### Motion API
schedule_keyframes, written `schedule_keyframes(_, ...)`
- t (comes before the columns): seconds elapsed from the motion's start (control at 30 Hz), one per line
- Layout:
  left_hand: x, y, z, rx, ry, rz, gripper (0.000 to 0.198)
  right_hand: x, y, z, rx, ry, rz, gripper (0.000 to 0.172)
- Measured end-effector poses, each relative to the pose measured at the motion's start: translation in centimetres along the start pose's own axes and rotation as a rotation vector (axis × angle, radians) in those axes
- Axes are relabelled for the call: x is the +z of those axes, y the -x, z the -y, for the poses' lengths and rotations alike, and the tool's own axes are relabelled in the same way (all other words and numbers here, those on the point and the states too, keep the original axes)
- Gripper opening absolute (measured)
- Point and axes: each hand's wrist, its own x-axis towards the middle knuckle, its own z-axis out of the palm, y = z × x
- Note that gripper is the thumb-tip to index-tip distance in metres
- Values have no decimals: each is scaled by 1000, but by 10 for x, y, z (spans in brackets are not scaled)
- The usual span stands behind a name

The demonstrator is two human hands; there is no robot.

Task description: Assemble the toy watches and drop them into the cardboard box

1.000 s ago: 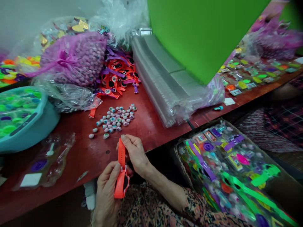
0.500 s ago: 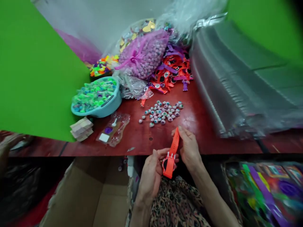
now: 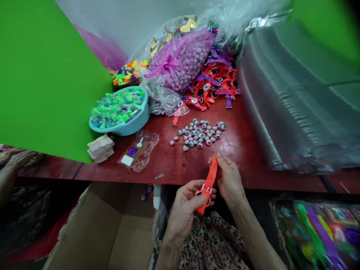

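Head camera shows me two bare hands at a red table (image 3: 168,174). My left hand (image 3: 184,213) is closed around the low end of an orange toy watch strap (image 3: 208,183). My right hand (image 3: 229,179) pinches its top end between thumb and fingers. The strap stands tilted over the table's front edge. From my hands, eyeball beads (image 3: 198,133) lie in a heap at twelve o'clock. A blue tub (image 3: 139,122) of toys sits at ten o'clock, and a cardboard box (image 3: 126,228) sits at eight o'clock. Another person's hand (image 3: 17,159) rests far off at nine o'clock.
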Motion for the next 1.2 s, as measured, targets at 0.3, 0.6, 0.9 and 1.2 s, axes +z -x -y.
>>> schedule_keyframes(0.3,-1,-5,6,0,-19,-84,25,3,4,5,0,-5,24,29)
schedule_keyframes(0.6,-2,-12,11,26,-40,-160,18,7,24,17,-121,46,147,30)
schedule_keyframes(0.9,-7,-14,8,48,-125,-189,19,19,21,17,-143,98,155,34)
schedule_keyframes(1.2,-27,-2,-13,31,-297,-313,38,21,17,17,-202,304,286,39)
